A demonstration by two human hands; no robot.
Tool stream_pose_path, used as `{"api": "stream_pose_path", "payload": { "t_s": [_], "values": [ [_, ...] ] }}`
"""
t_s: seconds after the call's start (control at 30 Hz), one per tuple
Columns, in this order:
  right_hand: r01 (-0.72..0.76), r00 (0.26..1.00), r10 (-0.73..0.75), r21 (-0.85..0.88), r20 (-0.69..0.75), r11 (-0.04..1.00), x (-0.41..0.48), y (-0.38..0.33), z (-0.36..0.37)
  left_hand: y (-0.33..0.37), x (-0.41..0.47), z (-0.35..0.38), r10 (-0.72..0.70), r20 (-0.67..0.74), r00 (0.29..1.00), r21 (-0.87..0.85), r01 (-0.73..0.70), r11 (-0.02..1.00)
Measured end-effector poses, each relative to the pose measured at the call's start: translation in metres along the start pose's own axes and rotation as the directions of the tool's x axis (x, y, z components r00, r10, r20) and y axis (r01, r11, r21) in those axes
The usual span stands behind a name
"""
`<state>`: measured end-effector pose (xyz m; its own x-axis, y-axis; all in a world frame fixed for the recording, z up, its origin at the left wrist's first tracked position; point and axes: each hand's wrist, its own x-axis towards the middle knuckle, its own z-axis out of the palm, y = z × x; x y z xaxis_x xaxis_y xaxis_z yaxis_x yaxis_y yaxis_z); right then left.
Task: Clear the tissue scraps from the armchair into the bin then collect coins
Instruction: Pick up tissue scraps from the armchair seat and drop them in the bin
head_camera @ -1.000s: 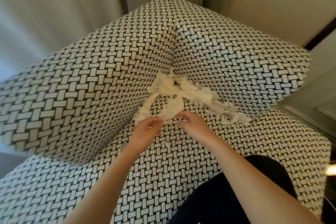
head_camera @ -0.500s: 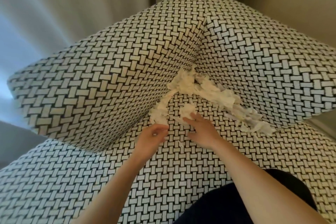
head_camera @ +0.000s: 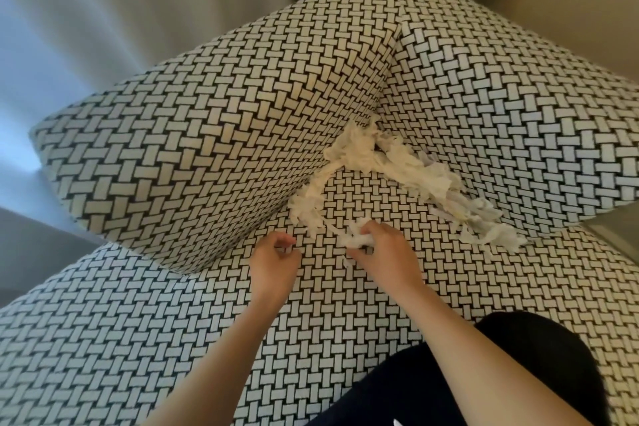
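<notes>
Tissue scraps (head_camera: 380, 156): torn white pieces wedged along the armchair (head_camera: 207, 135) seat creases, thickest in the back corner, probably drifted there. Right hand (head_camera: 383, 252): fingers curled round a gathered clump at the near end. Left hand (head_camera: 275, 261): curled just beside; whether it holds a scrap cannot be told.

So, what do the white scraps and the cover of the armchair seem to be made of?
Tissue scraps: thin soft paper, matt white, probably tissue. The edges are torn and fluffy, and a clump crumples in the right hand.
Armchair: upholstery fabric, matt, with a black-and-white basket-weave pattern. Whether the pattern is woven in or printed is not clear.
</notes>
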<state>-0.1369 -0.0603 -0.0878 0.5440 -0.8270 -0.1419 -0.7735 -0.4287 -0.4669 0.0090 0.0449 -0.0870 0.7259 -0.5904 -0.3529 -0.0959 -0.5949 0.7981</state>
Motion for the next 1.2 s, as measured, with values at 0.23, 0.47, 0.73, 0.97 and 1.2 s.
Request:
{"api": "stream_pose_path", "payload": {
  "t_s": [0.23, 0.47, 0.73, 0.97, 1.2],
  "values": [
    [0.025, 0.998, -0.01, -0.258, 0.058, 0.966, 0.001, -0.015, 0.016, -0.004, -0.005, 0.003, 0.076, 0.053, 0.996, 0.051, -0.079, 0.996],
    [-0.007, 0.995, 0.019, -0.125, 0.093, 0.992, 0.001, -0.017, 0.013, -0.006, -0.017, 0.016, 0.214, 0.166, 0.963, 0.155, -0.24, 0.958],
    [-0.026, 0.997, 0.012, 0.196, 0.07, 0.98, 0.005, -0.005, -0.024, -0.007, -0.018, 0.041, 0.371, 0.377, 0.848, 0.385, -0.508, 0.771],
    [-0.049, 0.997, 0.031, 0.274, 0.067, 0.961, 0.004, -0.017, -0.035, 0.004, -0.009, 0.055, 0.451, 0.317, 0.834, 0.477, -0.551, 0.685],
    [-0.096, 0.995, 0.076, 0.344, 0.072, 0.934, 0.009, -0.026, -0.038, 0.002, 0.003, 0.048, 0.492, 0.221, 0.842, 0.467, -0.534, 0.705]
  ]
}}
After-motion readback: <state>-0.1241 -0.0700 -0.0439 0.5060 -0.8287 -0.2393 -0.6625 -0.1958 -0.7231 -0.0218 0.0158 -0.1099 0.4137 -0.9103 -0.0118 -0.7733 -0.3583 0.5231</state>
